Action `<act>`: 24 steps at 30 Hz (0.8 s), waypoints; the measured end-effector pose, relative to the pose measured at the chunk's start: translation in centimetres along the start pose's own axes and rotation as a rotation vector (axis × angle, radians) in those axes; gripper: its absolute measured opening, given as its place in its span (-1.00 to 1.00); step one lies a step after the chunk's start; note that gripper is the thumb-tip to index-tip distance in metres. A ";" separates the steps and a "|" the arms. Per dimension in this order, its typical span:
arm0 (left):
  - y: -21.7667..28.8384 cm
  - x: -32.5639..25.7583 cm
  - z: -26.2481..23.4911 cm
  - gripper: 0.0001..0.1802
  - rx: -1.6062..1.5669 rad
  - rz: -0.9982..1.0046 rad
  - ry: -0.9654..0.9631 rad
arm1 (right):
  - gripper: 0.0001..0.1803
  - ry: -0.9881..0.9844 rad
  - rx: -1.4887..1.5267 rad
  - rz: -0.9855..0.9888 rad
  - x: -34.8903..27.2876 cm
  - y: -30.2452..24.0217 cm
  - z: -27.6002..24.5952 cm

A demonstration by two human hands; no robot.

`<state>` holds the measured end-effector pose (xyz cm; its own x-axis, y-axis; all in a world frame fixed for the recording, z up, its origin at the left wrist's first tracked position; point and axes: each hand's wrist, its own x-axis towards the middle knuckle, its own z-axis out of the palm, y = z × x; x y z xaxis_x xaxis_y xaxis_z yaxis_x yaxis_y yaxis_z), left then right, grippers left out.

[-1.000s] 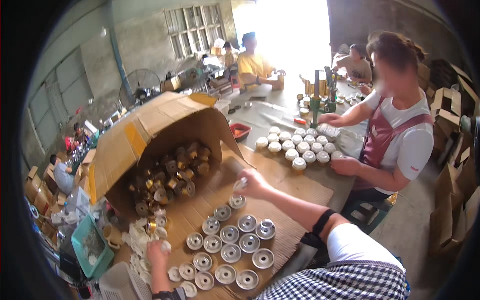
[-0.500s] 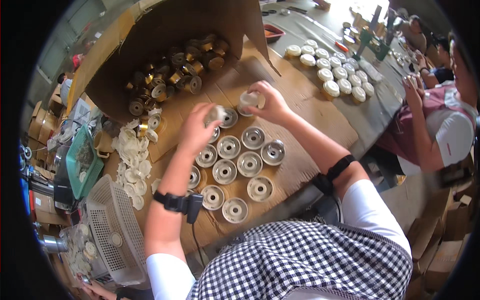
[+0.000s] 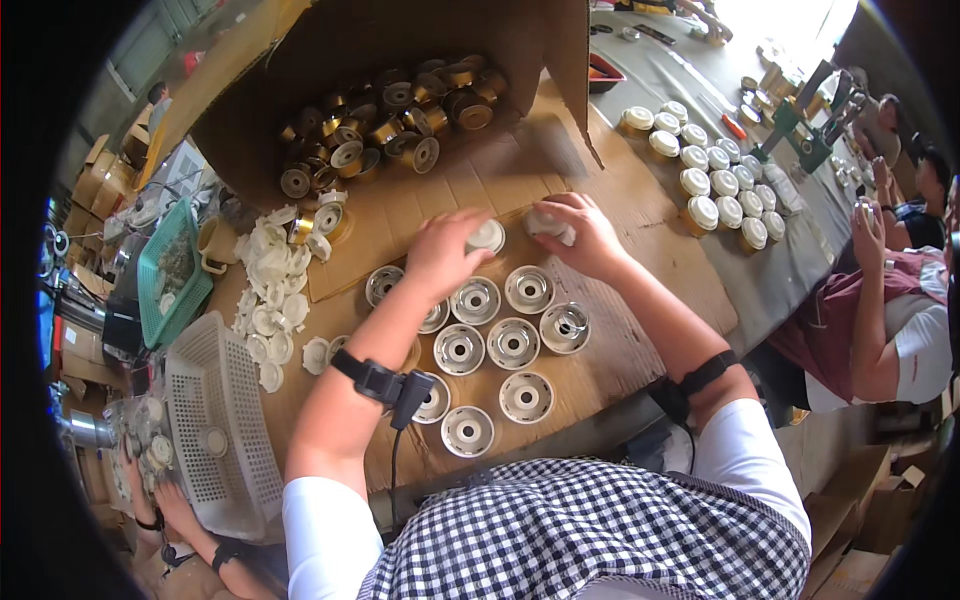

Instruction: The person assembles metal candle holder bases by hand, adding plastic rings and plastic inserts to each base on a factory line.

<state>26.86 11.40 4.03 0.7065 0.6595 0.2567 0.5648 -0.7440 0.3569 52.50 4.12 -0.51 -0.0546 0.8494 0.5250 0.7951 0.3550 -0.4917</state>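
My left hand (image 3: pixel 445 252) is closed around a round white plastic cap (image 3: pixel 486 237), above the far end of a group of round metal cups (image 3: pixel 514 344). The cups stand open side up, silvery inside, each with a hole in its centre. To its right, my right hand (image 3: pixel 592 240) grips another white cap (image 3: pixel 551 229), slightly blurred and partly covered by the fingers. Whether a metal cup sits beneath either cap is hard to see. Loose white plastic caps (image 3: pixel 268 262) are piled left of the cups, on the cardboard sheet (image 3: pixel 640 290).
A cardboard box (image 3: pixel 420 30) on its side holds many gold cups (image 3: pixel 400 125). White-topped pieces (image 3: pixel 703 211) stand in rows at the right, near a green press (image 3: pixel 808 125). A white basket (image 3: pixel 215 400) and green basket (image 3: pixel 165 330) lie left. Co-workers sit right; another person's hands show lower left.
The view has shifted, moving the box and the white-topped rows rightward in the picture. Both hands have moved right, and the right hand has come nearer to me. Each still grips a white cap.
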 end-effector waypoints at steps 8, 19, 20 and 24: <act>-8.6 -7.7 -7.3 -0.66 -0.171 -0.338 0.443 | -0.45 -0.106 -0.085 -0.260 3.7 -6.4 -1.3; -14.2 -14.2 -9.9 -0.60 0.247 -0.509 0.534 | -0.56 -0.321 0.071 -0.378 15.1 -15.8 14.2; -14.1 -13.0 -9.8 -0.59 0.352 -0.484 0.490 | -0.56 -0.308 0.065 -0.398 16.1 -16.3 16.3; -17.2 -13.3 -8.5 -0.57 0.527 -0.611 0.230 | -0.51 -0.472 -0.025 -0.044 17.7 -20.4 24.2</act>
<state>4.11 16.36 2.10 0.1393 0.9256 0.3518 0.9857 -0.1638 0.0407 20.72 21.36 1.97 -0.3520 0.9206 0.1690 0.8001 0.3897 -0.4561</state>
